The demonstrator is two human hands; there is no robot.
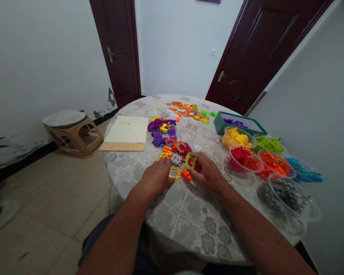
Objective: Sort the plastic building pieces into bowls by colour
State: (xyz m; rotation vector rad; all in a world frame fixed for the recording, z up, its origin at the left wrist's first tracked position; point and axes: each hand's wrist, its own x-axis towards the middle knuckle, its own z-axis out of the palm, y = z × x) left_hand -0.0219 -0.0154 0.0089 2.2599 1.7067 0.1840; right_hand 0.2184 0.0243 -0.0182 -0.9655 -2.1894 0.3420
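My left hand [157, 176] is low over the near part of the table, its fingers curled and its thumb at the left edge of a yellow square frame piece [175, 173], which it appears to grip. A lime green square frame piece [190, 161] is pinched by my right hand [208, 171]. Orange connector pieces [186, 175] lie just below that green frame. Between the hands sits a grey window-like piece [176, 159], with red gear-shaped pieces [182, 147] behind it. Yellow pieces beyond my left fingers are partly hidden.
Purple pieces [158, 140] lie further back, beside a pale paper sheet [126, 129]. Orange and yellow pieces [186, 110] are scattered at the far side. On the right stand a green box [218, 124] and several clear bowls [312, 214] of colour-sorted pieces. A stool [64, 117] is left.
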